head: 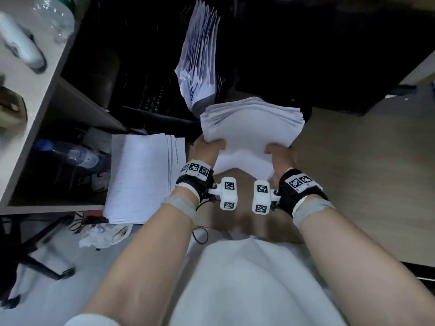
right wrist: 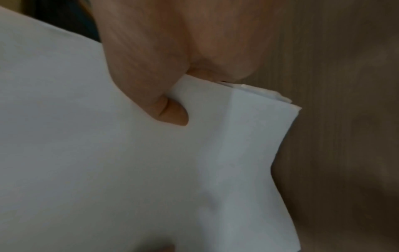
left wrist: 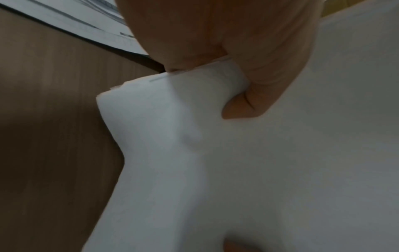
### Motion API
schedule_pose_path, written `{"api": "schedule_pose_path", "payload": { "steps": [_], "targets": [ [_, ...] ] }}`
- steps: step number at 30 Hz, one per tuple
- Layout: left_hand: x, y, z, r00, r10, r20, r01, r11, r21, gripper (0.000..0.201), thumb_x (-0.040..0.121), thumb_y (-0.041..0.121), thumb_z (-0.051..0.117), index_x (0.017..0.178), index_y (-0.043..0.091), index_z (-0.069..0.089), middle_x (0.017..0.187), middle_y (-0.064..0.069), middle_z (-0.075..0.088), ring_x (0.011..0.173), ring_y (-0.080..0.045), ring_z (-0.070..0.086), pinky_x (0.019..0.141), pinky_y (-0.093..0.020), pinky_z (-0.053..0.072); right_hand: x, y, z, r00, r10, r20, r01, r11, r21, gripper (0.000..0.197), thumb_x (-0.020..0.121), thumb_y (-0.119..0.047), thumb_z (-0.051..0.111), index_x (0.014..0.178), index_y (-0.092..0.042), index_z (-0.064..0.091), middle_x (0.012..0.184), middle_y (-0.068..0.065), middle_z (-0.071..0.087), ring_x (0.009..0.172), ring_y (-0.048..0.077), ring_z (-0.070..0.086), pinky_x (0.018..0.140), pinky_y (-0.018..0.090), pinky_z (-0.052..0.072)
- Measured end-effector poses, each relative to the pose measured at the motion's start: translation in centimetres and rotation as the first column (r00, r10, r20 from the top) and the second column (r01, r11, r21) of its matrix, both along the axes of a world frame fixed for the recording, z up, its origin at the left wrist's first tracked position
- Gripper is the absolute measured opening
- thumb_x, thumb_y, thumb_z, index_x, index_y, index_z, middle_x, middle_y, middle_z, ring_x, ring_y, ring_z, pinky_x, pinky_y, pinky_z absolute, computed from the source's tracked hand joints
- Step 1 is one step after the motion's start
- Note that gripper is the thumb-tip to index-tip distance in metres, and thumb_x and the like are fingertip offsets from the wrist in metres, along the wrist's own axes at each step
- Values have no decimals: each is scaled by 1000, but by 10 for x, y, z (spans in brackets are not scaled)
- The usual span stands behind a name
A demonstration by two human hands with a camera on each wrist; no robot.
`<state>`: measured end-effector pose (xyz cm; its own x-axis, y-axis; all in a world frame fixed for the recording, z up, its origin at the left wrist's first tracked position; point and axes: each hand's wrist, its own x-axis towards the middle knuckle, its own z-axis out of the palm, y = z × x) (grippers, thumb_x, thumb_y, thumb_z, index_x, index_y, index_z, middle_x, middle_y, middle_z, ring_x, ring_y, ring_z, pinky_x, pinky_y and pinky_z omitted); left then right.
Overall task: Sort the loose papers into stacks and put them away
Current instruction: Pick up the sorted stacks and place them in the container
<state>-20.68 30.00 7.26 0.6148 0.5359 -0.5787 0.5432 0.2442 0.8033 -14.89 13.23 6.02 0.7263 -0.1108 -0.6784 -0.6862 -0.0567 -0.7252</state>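
I hold a thick stack of blank white paper (head: 249, 130) above the wooden floor, one hand at each near corner. My left hand (head: 207, 147) grips its left edge, thumb on top, and the left wrist view shows the thumb (left wrist: 248, 105) pressing into the sheets (left wrist: 280, 170). My right hand (head: 280, 156) grips the right edge the same way, thumb (right wrist: 170, 112) on the paper (right wrist: 86, 153). The stack sags between my hands. A second stack of printed paper (head: 141, 175) lies on the floor to the left. More sheets (head: 200, 52) stand upright in a black crate (head: 150, 95).
A wooden shelf unit (head: 47, 95) stands at the left, with plastic bottles (head: 70, 156) in its lower compartment. A chair base (head: 35, 262), cables and a crumpled wrapper (head: 103, 234) lie on the floor at the lower left. A dark cabinet (head: 329, 55) fills the back right.
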Motion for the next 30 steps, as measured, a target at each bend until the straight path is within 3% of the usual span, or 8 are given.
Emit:
{"api": "schedule_pose_path", "payload": {
  "steps": [5, 8, 11, 14, 17, 21, 27, 30],
  "targets": [
    [-11, 17, 20, 998, -10, 58, 12, 999, -41, 20, 75, -5, 70, 79, 15, 68, 84, -8, 70, 85, -32, 69, 77, -41, 57, 1, 7, 31, 993, -106, 60, 110, 992, -66, 17, 76, 5, 62, 87, -8, 60, 73, -4, 54, 64, 13, 47, 54, 25, 36],
    [-24, 30, 27, 986, -109, 124, 120, 989, -82, 31, 76, -1, 79, 106, 5, 71, 95, -3, 74, 87, -21, 72, 73, -29, 58, 5, 15, 48, 991, -111, 80, 117, 991, -69, 17, 76, 7, 57, 72, -9, 55, 71, -2, 50, 61, 14, 41, 54, 26, 31],
    [-42, 39, 22, 953, -269, 142, 280, 958, -62, 32, 80, 12, 81, 111, 11, 72, 102, 1, 76, 92, -8, 72, 77, -20, 57, 8, 26, 55, 992, -51, 114, 57, 997, -46, 24, 76, 8, 55, 66, -12, 49, 69, -1, 46, 65, 18, 40, 57, 28, 32],
    [-55, 44, 24, 976, -139, 170, 143, 990, -14, 17, 84, 22, 79, 101, 19, 74, 101, 1, 76, 96, -15, 72, 94, -35, 55, 11, 40, 65, 980, 89, 176, -80, 995, -56, 26, 79, 6, 58, 64, -11, 46, 70, -3, 45, 72, 21, 42, 71, 29, 35],
    [-68, 56, 39, 983, 38, 180, -58, 993, 106, 19, 87, 20, 75, 104, 12, 74, 95, 0, 74, 89, -13, 69, 86, -29, 51, 10, 61, 68, 947, 248, 203, -250, 968, -16, 8, 78, -4, 62, 83, -11, 60, 80, -2, 57, 76, 21, 50, 71, 29, 41],
    [-91, 87, 57, 930, 254, 266, -297, 945, 137, 14, 87, 19, 76, 98, 11, 73, 86, 5, 75, 83, -14, 70, 83, -33, 56, 8, 98, 45, 851, 498, 168, -517, 851, 97, 42, 64, -33, 76, 104, -23, 69, 104, 5, 74, 100, 32, 68, 94, 49, 53],
    [-120, 126, 69, 854, 397, 337, -407, 912, -42, 23, 80, 1, 77, 103, 2, 73, 98, -9, 76, 92, -25, 72, 89, -38, 58, -8, 150, 60, 691, 672, 265, -697, 717, 2, 7, 68, -10, 62, 74, -14, 62, 82, 3, 64, 81, 24, 58, 74, 33, 47],
    [-124, 149, 63, 900, 332, 284, -347, 938, 6, 23, 78, -3, 77, 101, -1, 74, 102, -13, 75, 99, -29, 70, 97, -44, 54, -2, 181, 59, 673, 693, 257, -706, 706, -58, 21, 80, 1, 55, 64, -12, 49, 71, 3, 53, 75, 23, 48, 67, 31, 37]
  ]
}}
